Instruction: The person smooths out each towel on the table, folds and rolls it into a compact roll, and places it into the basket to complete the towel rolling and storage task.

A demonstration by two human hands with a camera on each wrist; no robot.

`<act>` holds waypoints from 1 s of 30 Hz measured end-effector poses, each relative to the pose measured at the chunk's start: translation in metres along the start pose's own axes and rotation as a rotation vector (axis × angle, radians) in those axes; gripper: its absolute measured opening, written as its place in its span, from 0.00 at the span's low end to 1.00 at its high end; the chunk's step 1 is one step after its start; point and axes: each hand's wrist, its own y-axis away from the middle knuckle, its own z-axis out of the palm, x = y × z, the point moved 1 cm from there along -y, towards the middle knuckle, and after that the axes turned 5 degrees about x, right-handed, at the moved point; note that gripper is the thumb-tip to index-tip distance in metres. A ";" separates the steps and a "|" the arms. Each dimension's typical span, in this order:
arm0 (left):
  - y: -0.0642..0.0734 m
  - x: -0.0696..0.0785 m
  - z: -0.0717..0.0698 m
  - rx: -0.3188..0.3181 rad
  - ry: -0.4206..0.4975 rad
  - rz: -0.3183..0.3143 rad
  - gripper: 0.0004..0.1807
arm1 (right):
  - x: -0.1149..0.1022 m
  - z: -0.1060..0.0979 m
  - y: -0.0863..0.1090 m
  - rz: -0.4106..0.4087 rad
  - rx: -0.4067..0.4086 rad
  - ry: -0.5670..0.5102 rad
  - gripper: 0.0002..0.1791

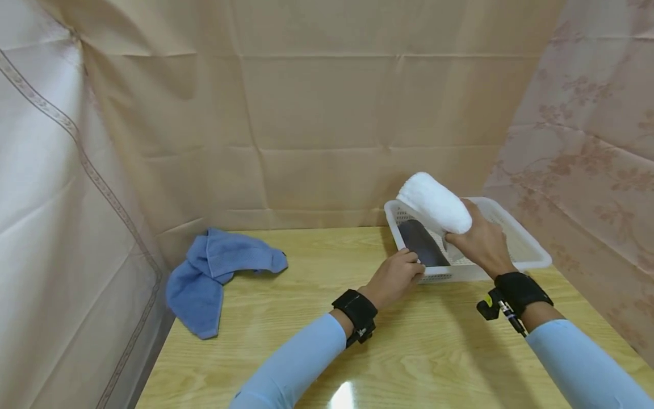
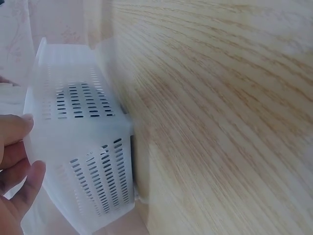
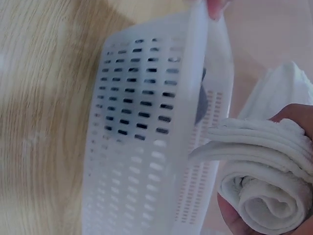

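Note:
A rolled white towel point(image 1: 434, 201) is held in my right hand point(image 1: 482, 238), above the white plastic basket point(image 1: 531, 250). Its spiral end shows in the right wrist view, with my fingers curled round the roll point(image 3: 269, 200). My left hand point(image 1: 395, 277) grips the basket's rim at the near left corner; the left wrist view shows the fingers and thumb at that rim. Inside the basket, along its left side, lies a dark grey roll point(image 1: 421, 244), probably cloth. It also shows darkly through the slotted wall point(image 3: 142, 98).
A crumpled blue towel point(image 1: 219, 272) lies at the left of the wooden table point(image 1: 306, 341). Beige cloth point(image 1: 317, 113) hangs behind the table, and patterned cloth point(image 1: 587, 142) hangs close to the basket's right side.

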 end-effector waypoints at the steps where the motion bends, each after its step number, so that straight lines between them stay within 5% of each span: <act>1: 0.000 0.001 0.000 0.000 0.004 0.001 0.04 | 0.002 -0.001 0.001 0.005 0.005 0.001 0.45; 30: -0.004 0.014 -0.001 -0.010 0.027 -0.007 0.06 | 0.047 -0.006 0.014 0.111 0.011 0.059 0.47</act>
